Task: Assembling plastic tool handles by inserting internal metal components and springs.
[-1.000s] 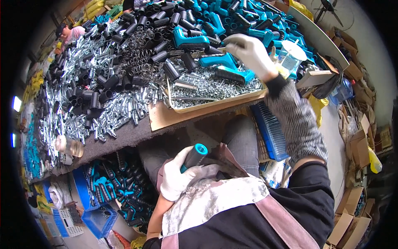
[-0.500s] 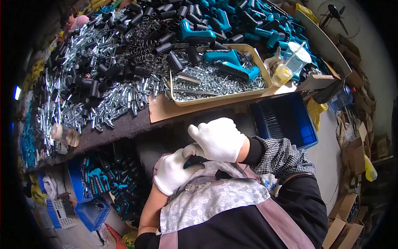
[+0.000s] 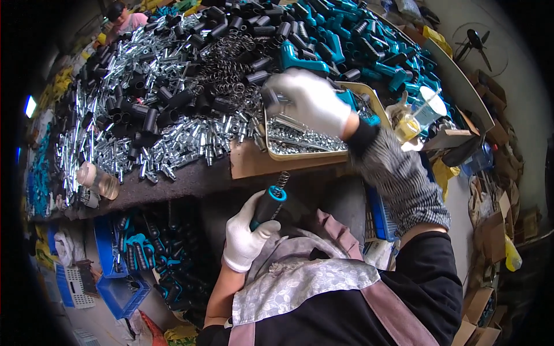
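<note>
My left hand (image 3: pixel 239 239), in a white glove, is closed round a black and teal tool handle (image 3: pixel 266 207) held upright before my lap. From its round teal-rimmed opening a coil spring (image 3: pixel 283 179) sticks up. My right hand (image 3: pixel 316 102), gloved too, reaches over a cream tray (image 3: pixel 309 155) of small metal parts. Motion smears its fingers beside a black tube (image 3: pixel 271 102) at the tray's left side; I cannot see whether they grip it. Teal tool bodies in the tray are partly hidden behind this hand.
Metal pins (image 3: pixel 190 138), loose springs (image 3: pixel 231 63) and teal housings (image 3: pixel 334 49) heap the bench. A clear bottle (image 3: pixel 98 180) stands at its left edge, a white cup (image 3: pixel 430 106) at right. Blue bins (image 3: pixel 124 294) sit below. Another person (image 3: pixel 131 21) is at the far left.
My right hand has left my left hand and moved up and forward to the tray. The tool handle and its spring, hidden before, now show in my left hand. The whole view has shifted slightly.
</note>
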A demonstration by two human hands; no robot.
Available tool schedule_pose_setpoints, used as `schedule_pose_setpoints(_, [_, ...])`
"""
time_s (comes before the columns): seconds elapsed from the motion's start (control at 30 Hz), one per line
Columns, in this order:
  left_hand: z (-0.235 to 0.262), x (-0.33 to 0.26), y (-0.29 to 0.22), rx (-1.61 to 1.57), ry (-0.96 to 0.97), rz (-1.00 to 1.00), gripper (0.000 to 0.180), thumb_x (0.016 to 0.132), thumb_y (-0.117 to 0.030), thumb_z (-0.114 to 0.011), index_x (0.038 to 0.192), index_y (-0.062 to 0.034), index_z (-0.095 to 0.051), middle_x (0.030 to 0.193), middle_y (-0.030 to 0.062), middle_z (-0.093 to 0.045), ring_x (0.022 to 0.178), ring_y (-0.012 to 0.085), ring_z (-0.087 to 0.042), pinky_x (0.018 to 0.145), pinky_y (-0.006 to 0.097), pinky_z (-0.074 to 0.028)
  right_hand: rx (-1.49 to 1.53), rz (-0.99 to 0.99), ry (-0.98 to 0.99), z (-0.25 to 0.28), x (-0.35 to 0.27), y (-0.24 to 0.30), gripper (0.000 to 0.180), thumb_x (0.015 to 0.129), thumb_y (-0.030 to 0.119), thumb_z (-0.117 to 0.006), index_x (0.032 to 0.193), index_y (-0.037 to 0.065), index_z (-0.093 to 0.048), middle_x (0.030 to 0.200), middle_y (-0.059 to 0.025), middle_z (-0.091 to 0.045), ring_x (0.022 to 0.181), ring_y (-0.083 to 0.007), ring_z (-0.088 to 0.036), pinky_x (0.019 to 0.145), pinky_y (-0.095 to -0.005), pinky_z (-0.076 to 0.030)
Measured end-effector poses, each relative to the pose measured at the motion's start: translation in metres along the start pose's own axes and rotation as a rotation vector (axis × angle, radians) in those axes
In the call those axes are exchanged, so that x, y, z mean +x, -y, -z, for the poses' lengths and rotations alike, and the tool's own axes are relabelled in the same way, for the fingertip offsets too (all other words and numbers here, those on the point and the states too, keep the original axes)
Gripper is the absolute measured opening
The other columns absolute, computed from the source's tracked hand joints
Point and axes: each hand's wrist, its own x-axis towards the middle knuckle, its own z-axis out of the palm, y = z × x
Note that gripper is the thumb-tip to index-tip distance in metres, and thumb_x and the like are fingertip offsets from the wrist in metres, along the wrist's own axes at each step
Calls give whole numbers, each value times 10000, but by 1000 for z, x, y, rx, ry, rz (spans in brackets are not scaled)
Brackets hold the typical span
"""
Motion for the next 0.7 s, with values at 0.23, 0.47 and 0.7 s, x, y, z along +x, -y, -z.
schedule_pose_setpoints(0.23, [2,-1,13,-10,31,-34,729,832,-533,-756,1296,1,-581,981,148,-704,850,176,-671,781,306,-536,-566,-227,140,6,23,-117,707,764,130,-714,1428,116,-471,1022,-208,-675,950,-394,-658,818,-478,-530])
schedule_pose_setpoints(0.47, [15,-13,25,51,1,-31,681,856,-481,-761,1306,-7,-573,937,151,-697,790,182,-684,730,307,-535,987,-533,-156,28,-76,15,557,1033,352,-511,1468,24,-395,1187,-129,-633,1018,-210,-652,890,-338,-537])
schedule_pose_setpoints(0.7, [14,-23,20,107,98,14,556,826,-202,-810,1295,-5,-586,1041,198,-708,917,263,-733,794,338,-554,1541,-925,11,-4,-170,89,580,896,341,-658,1315,-39,-528,953,-113,-667,776,-165,-654,730,-301,-551])
